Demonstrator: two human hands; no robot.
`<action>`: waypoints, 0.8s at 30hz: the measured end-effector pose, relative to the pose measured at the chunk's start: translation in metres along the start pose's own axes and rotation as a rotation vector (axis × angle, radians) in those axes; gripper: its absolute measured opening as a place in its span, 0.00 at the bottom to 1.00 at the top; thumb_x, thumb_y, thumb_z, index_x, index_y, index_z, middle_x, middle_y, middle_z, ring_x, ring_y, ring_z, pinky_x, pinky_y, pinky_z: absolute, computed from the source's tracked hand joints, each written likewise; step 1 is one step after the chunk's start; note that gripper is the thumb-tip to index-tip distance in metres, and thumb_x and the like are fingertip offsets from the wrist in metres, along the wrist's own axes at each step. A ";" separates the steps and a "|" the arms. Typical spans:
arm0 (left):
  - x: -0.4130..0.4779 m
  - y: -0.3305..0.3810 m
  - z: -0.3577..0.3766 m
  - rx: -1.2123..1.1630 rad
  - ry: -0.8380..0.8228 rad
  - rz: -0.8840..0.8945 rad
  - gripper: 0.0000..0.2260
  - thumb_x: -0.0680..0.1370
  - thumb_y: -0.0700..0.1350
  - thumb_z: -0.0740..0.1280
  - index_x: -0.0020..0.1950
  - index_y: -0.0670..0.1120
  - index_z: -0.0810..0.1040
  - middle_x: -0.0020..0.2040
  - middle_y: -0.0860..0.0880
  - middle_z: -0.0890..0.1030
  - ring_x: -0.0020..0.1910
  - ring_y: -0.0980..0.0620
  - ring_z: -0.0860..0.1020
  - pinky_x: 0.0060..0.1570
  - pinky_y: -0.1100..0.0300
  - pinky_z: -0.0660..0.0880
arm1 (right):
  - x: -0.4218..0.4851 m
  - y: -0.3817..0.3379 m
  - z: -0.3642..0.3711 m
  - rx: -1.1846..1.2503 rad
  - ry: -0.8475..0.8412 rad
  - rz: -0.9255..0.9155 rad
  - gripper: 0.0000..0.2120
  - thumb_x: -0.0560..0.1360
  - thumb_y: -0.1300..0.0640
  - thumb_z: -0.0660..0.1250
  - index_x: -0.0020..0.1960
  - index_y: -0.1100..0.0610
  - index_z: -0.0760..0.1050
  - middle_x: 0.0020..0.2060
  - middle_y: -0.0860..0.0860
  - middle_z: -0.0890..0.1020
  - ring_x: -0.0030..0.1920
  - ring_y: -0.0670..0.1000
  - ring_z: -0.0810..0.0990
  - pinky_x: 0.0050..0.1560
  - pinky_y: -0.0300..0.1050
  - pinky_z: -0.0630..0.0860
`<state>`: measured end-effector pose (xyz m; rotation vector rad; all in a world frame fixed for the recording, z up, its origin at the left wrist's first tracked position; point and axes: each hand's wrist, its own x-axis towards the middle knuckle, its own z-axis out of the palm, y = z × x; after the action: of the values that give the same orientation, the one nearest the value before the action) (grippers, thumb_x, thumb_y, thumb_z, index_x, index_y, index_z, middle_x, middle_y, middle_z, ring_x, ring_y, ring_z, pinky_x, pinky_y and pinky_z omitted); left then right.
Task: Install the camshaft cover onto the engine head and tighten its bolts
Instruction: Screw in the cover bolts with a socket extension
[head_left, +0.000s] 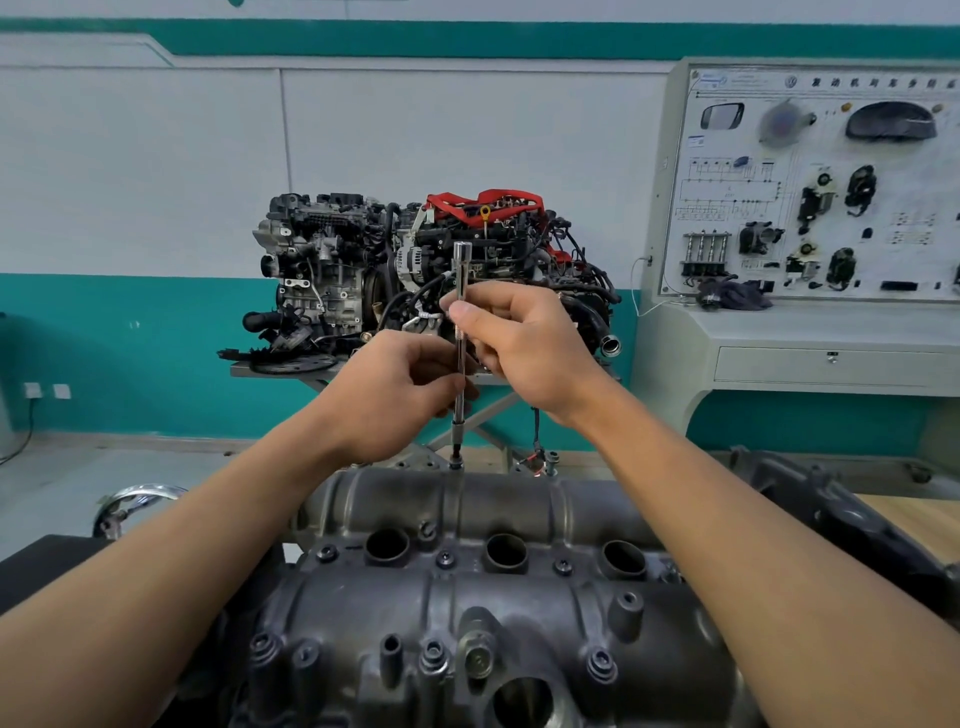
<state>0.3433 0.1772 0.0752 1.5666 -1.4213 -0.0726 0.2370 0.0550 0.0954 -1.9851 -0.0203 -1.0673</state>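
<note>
the cover (493, 597), a dark grey metal casting with three round holes in a row, lies flat under both forearms. a long thin steel tool (460, 358) stands upright over the cover's far edge, its lower tip seated on a bolt (456, 464) at about the middle of that edge. the left hand (410, 395) grips the lower part of the shaft, fingers curled round it. the right hand (524, 348) pinches the shaft higher up between thumb and fingertips, below the thicker top end. other bolts (445, 559) sit in the cover between the holes and near its near edge. behind, an engine (415, 270) with red parts rests on a metal stand. a training board (821, 182) with car parts fixed to it stands at the right wall, with a dark rag (732, 293) on its ledge.
</note>
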 end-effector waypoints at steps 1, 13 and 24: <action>0.000 0.000 0.000 -0.003 -0.004 -0.003 0.07 0.79 0.35 0.68 0.55 0.42 0.84 0.45 0.48 0.87 0.47 0.52 0.86 0.52 0.54 0.82 | 0.000 -0.001 0.000 -0.022 0.006 -0.003 0.06 0.80 0.62 0.66 0.47 0.57 0.81 0.24 0.40 0.76 0.25 0.38 0.73 0.29 0.28 0.69; 0.002 -0.001 -0.002 -0.060 -0.041 -0.024 0.08 0.79 0.33 0.68 0.55 0.39 0.83 0.46 0.44 0.87 0.45 0.48 0.86 0.46 0.58 0.83 | 0.000 0.000 0.003 -0.004 0.011 0.055 0.08 0.79 0.54 0.68 0.52 0.59 0.80 0.26 0.42 0.73 0.27 0.40 0.71 0.30 0.33 0.69; 0.004 0.000 0.004 0.066 0.108 -0.007 0.08 0.74 0.44 0.76 0.45 0.40 0.84 0.37 0.43 0.86 0.39 0.40 0.85 0.43 0.42 0.82 | 0.001 0.002 0.014 -0.218 0.282 -0.004 0.16 0.71 0.52 0.77 0.34 0.55 0.72 0.26 0.46 0.72 0.25 0.41 0.68 0.29 0.35 0.68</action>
<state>0.3423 0.1720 0.0748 1.6048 -1.3461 0.0548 0.2473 0.0632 0.0910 -2.0056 0.2532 -1.3929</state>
